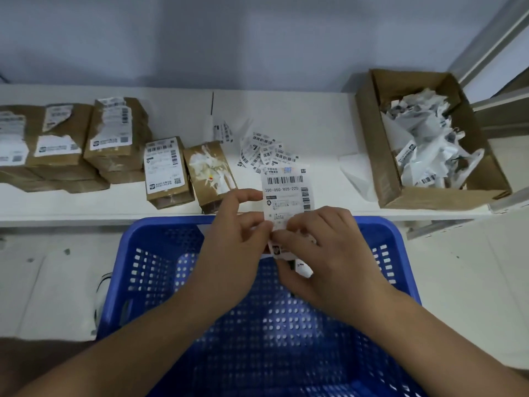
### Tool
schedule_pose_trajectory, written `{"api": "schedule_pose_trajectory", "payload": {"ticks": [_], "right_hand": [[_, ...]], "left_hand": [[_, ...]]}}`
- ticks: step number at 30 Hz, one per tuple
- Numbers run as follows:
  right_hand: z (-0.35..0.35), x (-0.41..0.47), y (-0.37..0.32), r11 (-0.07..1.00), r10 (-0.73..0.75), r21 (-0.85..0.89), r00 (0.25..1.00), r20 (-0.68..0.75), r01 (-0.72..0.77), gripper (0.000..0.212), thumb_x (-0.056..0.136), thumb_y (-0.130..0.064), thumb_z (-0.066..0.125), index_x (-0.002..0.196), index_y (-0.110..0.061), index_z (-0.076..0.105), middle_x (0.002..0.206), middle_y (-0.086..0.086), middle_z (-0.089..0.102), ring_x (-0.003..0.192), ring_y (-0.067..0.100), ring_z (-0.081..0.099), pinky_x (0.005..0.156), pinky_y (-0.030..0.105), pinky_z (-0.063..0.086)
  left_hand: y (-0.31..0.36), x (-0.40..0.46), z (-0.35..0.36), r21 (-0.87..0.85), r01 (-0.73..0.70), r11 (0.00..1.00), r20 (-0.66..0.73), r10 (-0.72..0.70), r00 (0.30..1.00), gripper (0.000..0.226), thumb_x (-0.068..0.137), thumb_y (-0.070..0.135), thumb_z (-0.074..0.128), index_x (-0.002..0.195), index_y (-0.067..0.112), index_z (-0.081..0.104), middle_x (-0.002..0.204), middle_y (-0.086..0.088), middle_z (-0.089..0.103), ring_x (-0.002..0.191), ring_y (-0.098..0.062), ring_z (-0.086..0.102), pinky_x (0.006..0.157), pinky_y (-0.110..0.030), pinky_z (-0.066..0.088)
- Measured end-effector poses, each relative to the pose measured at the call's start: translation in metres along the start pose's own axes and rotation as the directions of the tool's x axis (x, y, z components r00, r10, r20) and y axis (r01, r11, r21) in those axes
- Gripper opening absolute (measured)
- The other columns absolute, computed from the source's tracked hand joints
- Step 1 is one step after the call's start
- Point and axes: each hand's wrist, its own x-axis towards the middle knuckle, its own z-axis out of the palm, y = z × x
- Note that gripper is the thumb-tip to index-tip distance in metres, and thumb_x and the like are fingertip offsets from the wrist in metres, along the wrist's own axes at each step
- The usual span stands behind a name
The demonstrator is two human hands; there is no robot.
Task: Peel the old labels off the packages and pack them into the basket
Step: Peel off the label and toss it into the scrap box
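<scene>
Both forearms reach out over the blue basket (pixel 160 270), which sits nearest and looks to hold no packages yet, so packing has hardly begun. Above the basket's far rim the left hand (pixel 229 247) and the right hand (pixel 323 253) meet on one white label (pixel 286 196): the left pinches its left edge between thumb and fingers, the right has fingertips curled round its lower end, and the sheet stands up between them, barcode facing out. Whether a package sits behind it I cannot tell; holding it over the basket probably keeps the next drop short. Just beyond the basket, on the white shelf (pixel 329 138), stand two small brown packages, one still bearing its label (pixel 164 170), the other (pixel 210 176) showing torn white scraps. Left of them, more labelled packages (pixel 114 138) are stacked. Beside them lies a scatter of loose labels (pixel 266 153). Far right of the basket, a cardboard box (pixel 383 173) holds crumpled peeled paper, likely the waste bin.
</scene>
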Motion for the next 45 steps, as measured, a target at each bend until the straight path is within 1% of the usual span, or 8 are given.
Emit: {"api": "schedule_pose_trajectory", "payload": {"ticks": [7, 13, 17, 22, 27, 31, 38, 45], "right_hand": [[-0.009, 0.003, 0.006, 0.916, 0.272, 0.307, 0.962, 0.003, -0.260, 0.046, 0.089, -0.049, 0.067, 0.127, -0.024, 0.068, 0.117, -0.003, 0.053, 0.106, 0.012, 0.055, 0.091, 0.022, 0.048], [-0.017, 0.026, 0.017, 0.388, 0.614, 0.755, 0.759, 0.216, -0.529, 0.033, 0.092, -0.027, 0.064, 0.124, -0.033, 0.065, 0.098, -0.020, 0.069, 0.088, 0.003, 0.069, 0.075, 0.017, 0.056], [-0.011, 0.021, 0.017, 0.439, 0.647, 0.715, 0.743, 0.168, -0.544, 0.035, 0.092, -0.001, 0.069, 0.121, -0.020, 0.070, 0.070, -0.028, 0.062, 0.064, -0.004, 0.057, 0.060, 0.008, 0.047], [-0.008, 0.015, 0.021, 0.590, 0.612, 0.578, 0.779, 0.137, -0.564, 0.039, 0.091, -0.012, 0.073, 0.122, -0.036, 0.069, 0.079, -0.023, 0.063, 0.069, 0.009, 0.057, 0.065, 0.021, 0.053], [-0.014, 0.017, 0.034, 0.627, 0.600, 0.518, 0.785, 0.156, -0.582, 0.038, 0.093, -0.015, 0.072, 0.121, -0.039, 0.069, 0.090, -0.017, 0.068, 0.079, 0.011, 0.064, 0.069, 0.017, 0.051], [-0.019, 0.019, 0.041, 0.615, 0.600, 0.549, 0.788, 0.141, -0.566, 0.039, 0.093, -0.017, 0.072, 0.120, -0.045, 0.067, 0.094, -0.016, 0.070, 0.081, 0.012, 0.065, 0.076, 0.024, 0.054], [-0.030, 0.023, 0.045, 0.773, 0.483, 0.446, 0.874, 0.047, -0.451, 0.034, 0.093, -0.010, 0.071, 0.122, -0.028, 0.069, 0.085, -0.015, 0.060, 0.076, -0.001, 0.058, 0.072, 0.004, 0.039], [-0.038, 0.022, 0.050, 0.797, 0.473, 0.421, 0.881, 0.010, -0.433, 0.035, 0.092, -0.008, 0.071, 0.122, -0.027, 0.068, 0.081, -0.022, 0.057, 0.075, -0.003, 0.057, 0.072, 0.003, 0.039]], "left_hand": [[0.008, 0.017, -0.007, -0.034, -0.037, 0.999, -0.156, 0.031, 0.987, 0.034, 0.103, 0.002, 0.053, 0.121, 0.031, 0.051, 0.106, 0.012, 0.077, 0.099, -0.008, 0.074, 0.083, -0.032, 0.063], [0.012, 0.014, -0.004, -0.018, -0.023, 1.000, -0.004, 0.023, 1.000, 0.036, 0.103, 0.000, 0.050, 0.121, 0.031, 0.050, 0.102, 0.015, 0.077, 0.097, -0.005, 0.073, 0.071, -0.023, 0.061], [0.005, 0.013, -0.004, 0.069, -0.026, 0.997, 0.074, 0.021, 0.997, 0.037, 0.104, 0.001, 0.051, 0.119, 0.034, 0.047, 0.104, 0.013, 0.076, 0.097, -0.006, 0.073, 0.077, -0.025, 0.061], [-0.003, 0.022, -0.015, 0.286, -0.024, 0.958, 0.149, -0.019, 0.989, 0.034, 0.104, 0.014, 0.054, 0.125, 0.038, 0.043, 0.110, 0.013, 0.074, 0.096, -0.009, 0.073, 0.084, -0.040, 0.062], [-0.012, 0.026, -0.034, 0.585, -0.106, 0.804, 0.139, 0.029, 0.990, 0.040, 0.104, 0.030, 0.053, 0.138, 0.043, 0.037, 0.112, 0.022, 0.065, 0.085, -0.003, 0.066, 0.079, -0.032, 0.058], [-0.035, 0.055, -0.055, 0.740, -0.077, 0.669, -0.038, 0.155, 0.987, 0.049, 0.101, 0.031, 0.058, 0.147, 0.029, 0.041, 0.132, 0.019, 0.054, 0.117, -0.005, 0.052, 0.101, -0.034, 0.048], [-0.069, 0.125, -0.056, 0.978, 0.043, 0.202, -0.070, 0.128, 0.989, 0.078, 0.100, 0.058, 0.043, 0.163, 0.025, 0.011, 0.171, -0.009, 0.008, 0.156, -0.036, 0.008, 0.123, -0.051, 0.018], [-0.090, 0.143, -0.042, 0.973, -0.119, 0.197, 0.066, 0.260, 0.963, 0.065, 0.099, 0.055, 0.047, 0.155, 0.025, 0.036, 0.168, -0.008, 0.022, 0.155, -0.031, 0.016, 0.125, -0.051, 0.019]]}}
